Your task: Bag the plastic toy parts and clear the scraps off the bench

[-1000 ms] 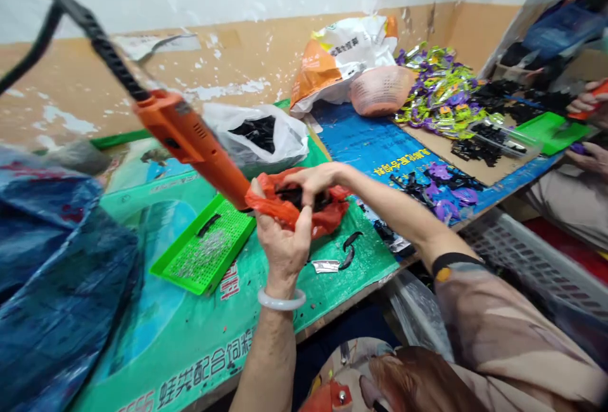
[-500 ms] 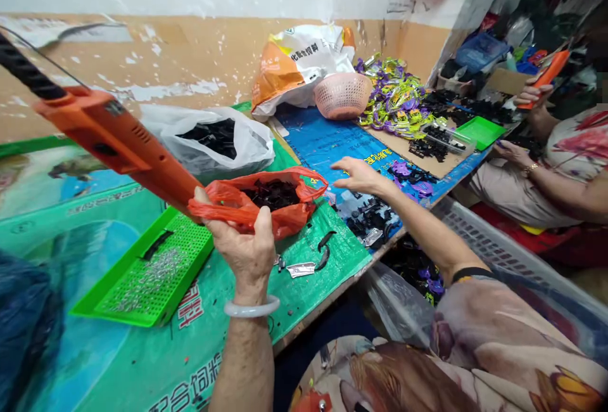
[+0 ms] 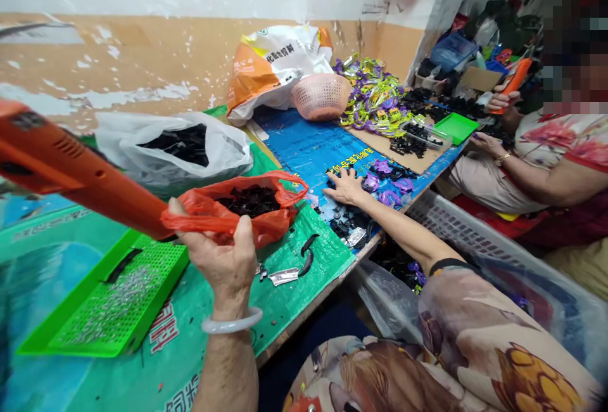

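Observation:
My left hand (image 3: pixel 223 257) grips the near edge of an orange plastic bag (image 3: pixel 237 209) filled with small black parts, holding it up off the green sheet. An orange power tool (image 3: pixel 71 171) hangs across the view just left of that hand. My right hand (image 3: pixel 346 187) lies flat with fingers spread on the blue sheet (image 3: pixel 308 146), on a scatter of black parts (image 3: pixel 349 222) next to purple parts (image 3: pixel 387 184).
A green perforated tray (image 3: pixel 104 307) lies at the left. A white bag of black parts (image 3: pixel 175 146), a pink basket (image 3: pixel 322 96) and a feed sack (image 3: pixel 273 63) stand behind. Another person (image 3: pixel 546 158) sits at the right holding an orange tool. A mesh crate (image 3: pixel 475 241) is below the table edge.
My right hand left the orange bag and moved right onto the loose black parts on the blue sheet. The view swung right and the left hand kept hold of the bag.

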{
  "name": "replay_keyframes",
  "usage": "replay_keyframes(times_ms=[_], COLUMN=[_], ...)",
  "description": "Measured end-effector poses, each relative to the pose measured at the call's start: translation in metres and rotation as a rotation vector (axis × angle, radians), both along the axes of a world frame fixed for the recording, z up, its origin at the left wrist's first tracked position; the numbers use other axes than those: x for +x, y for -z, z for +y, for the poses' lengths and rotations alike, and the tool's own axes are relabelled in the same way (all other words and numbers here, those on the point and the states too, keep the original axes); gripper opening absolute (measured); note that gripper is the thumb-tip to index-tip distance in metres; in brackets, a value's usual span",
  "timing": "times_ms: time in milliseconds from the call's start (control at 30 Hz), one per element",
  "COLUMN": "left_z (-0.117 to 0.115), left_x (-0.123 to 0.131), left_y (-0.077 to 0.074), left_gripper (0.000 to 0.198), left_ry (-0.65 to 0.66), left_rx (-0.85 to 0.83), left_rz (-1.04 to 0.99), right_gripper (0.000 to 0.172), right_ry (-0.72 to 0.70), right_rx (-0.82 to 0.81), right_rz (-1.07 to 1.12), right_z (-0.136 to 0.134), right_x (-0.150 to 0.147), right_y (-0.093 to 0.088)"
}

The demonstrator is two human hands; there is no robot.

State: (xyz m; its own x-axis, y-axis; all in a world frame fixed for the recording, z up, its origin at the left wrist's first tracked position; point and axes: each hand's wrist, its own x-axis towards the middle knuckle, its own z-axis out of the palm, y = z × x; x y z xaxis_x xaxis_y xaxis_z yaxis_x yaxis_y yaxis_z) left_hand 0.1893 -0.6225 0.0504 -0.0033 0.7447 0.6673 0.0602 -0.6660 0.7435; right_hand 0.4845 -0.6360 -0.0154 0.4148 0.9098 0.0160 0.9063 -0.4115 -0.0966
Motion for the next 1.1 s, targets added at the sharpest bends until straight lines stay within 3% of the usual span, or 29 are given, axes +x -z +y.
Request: replay_keyframes(times_ms=[167, 400, 533, 667, 733, 833, 933, 1000, 1100], left_z=[0.001, 0.002, 0.004, 0.006, 0.005, 0.005, 0.006, 0.006, 0.007], left_x=[0.0, 0.001, -0.001, -0.001, -0.001, -0.002, -0.004, -0.005, -0.006], left_y=[0.001, 0.004, 0.009, 0.013, 0.014, 0.013, 0.011, 0.01, 0.009], left_gripper=[0.087, 0.094, 0.09, 0.088, 0.087, 0.087, 0.089, 0.09, 0.092], left_ry=[0.012, -0.028, -0.071, -0.11, -0.116, -0.102, -0.075, -0.055, -0.038], left_rx=[0.037, 0.008, 0.004, 0.009, 0.01, 0.01, 0.008, 0.014, 0.024], left_rz=[0.016, 0.014, 0.043, 0.08, 0.1, 0.109, 0.097, 0.083, 0.084], right_gripper=[0.051, 0.039, 0.036, 0.03, 0.03, 0.028, 0.025, 0.024, 0.024], right_ry=[0.02, -0.042, 0.061, 0.153, 0.03, -0.294, -0.585, -0.713, -0.827], right_rx=[0.007, 0.154, 0.429, 0.621, 0.645, 0.621, 0.495, 0.398, 0.286], right_rz=[0.015, 0.009, 0.273, 0.689, 0.837, 0.886, 0.906, 0.906, 0.86], right_z=[0.02, 0.015, 0.02, 0.034, 0.038, 0.045, 0.059, 0.072, 0.094], right_x=[0.01, 0.024, 0.044, 0.041, 0.021, -0.027, -0.078, -0.109, -0.148], right_y=[-0.001, 0.007, 0.009, -0.012, -0.033, -0.069, -0.093, -0.098, -0.089])
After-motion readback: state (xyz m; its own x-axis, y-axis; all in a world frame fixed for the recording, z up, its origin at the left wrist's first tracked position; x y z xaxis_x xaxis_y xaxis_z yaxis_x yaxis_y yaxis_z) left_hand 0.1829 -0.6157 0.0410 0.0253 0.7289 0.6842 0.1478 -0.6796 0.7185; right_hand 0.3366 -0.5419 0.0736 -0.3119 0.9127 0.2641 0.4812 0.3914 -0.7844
